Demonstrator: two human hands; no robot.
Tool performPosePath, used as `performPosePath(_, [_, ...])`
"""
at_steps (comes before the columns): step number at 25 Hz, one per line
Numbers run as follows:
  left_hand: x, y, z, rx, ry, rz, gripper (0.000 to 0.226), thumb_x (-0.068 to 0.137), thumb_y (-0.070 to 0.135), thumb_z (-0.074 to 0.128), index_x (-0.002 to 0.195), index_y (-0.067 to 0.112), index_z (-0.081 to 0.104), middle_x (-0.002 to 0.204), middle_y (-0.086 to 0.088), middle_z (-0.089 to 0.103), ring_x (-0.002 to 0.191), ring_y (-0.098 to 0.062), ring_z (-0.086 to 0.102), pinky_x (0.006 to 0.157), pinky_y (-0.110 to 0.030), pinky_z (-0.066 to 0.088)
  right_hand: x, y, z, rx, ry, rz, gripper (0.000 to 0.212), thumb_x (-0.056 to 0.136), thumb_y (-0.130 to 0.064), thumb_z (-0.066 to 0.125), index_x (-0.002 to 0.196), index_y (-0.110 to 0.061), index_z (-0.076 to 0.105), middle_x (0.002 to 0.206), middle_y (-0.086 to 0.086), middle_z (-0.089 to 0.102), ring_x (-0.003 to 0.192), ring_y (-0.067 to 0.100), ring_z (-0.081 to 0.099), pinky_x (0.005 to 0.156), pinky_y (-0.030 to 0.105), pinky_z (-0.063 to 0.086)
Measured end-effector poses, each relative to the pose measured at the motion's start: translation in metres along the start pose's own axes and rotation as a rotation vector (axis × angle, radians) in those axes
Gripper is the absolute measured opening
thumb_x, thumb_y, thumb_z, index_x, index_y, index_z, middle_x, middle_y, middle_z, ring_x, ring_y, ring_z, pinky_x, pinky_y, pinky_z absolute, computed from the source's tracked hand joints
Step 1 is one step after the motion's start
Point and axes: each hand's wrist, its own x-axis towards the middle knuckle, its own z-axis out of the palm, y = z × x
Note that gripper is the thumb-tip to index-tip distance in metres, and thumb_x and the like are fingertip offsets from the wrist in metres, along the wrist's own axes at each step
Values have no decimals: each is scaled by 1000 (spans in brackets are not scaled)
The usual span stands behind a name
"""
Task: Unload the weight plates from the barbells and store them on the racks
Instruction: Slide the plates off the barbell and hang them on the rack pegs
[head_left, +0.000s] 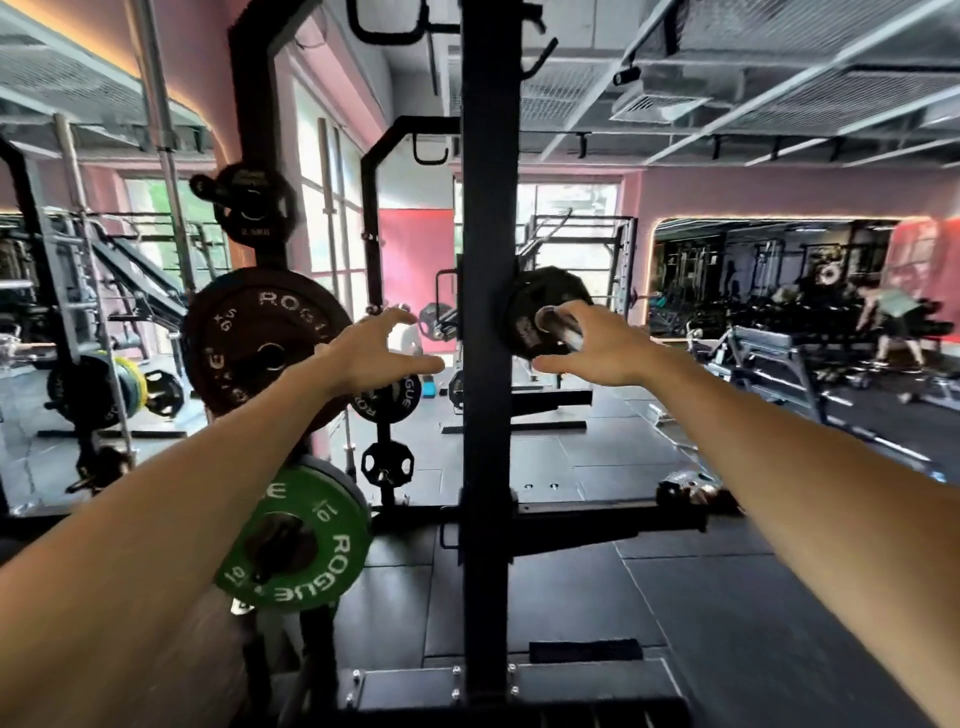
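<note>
Gym interior with pink walls, mirrors and dark rubber floor (675, 597). At centre, the black rack upright (485, 364) runs top to bottom between my arms. Left of it, storage pegs carry a large black Rogue plate (244, 332), below it a green 10 plate (306, 540), and above it a small black plate (249, 205). Right of the upright, a black weight plate (530, 312) sits on a chrome sleeve (558, 325). My right hand (597, 345), fingers spread, reaches around that sleeve end; whether it touches I cannot tell. My left hand (379, 351) hovers open, holding nothing.
</note>
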Motion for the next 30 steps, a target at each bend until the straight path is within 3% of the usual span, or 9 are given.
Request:
performPosePath(7, [32,94,79,-29,25,-17,80,71,62,72,137,27,43,143,-7,46,127,-25,45,102,-36,37,-21,136,-57,0,-32,57,89,72,-62,69,145,-31,28,153,4,32,138,29,35,113,54,26])
performPosePath(13, [60,118,110,-10,60,-85,73,76,59,69,137,28,43,140,-9,46,125,-27,46,101,-38,36,-10,193,-60,-6,-65,83,77,80,-54,66,143,-28,30,148,5,36,135,29,37,111,50,27])
performPosePath(20, [127,99,134,-4,85,-110,68,79,50,70,137,28,42,132,-9,48,116,-26,49,97,-35,39,50,223,-36,-14,-54,81,78,82,-55,64,145,-26,28,149,6,36,134,30,39,111,51,26])
performPosePath(22, [157,81,145,-9,84,-112,67,80,48,69,138,27,42,133,-6,48,117,-25,48,96,-34,38,80,231,-20,-24,-50,91,76,82,-54,64,144,-26,30,147,6,37,134,30,39,111,51,26])
performPosePath(26, [231,40,167,36,110,-117,61,81,49,65,135,30,42,135,-3,49,117,-25,50,102,-45,40,155,246,22,5,-51,94,72,83,-53,65,141,-22,34,145,7,40,132,29,40,111,49,27])
performPosePath(30, [300,8,185,42,104,-121,57,85,45,61,135,26,44,131,-8,52,114,-27,53,99,-41,42,222,251,63,-21,-57,123,78,84,-56,61,146,-20,30,151,8,36,137,29,37,112,50,26])
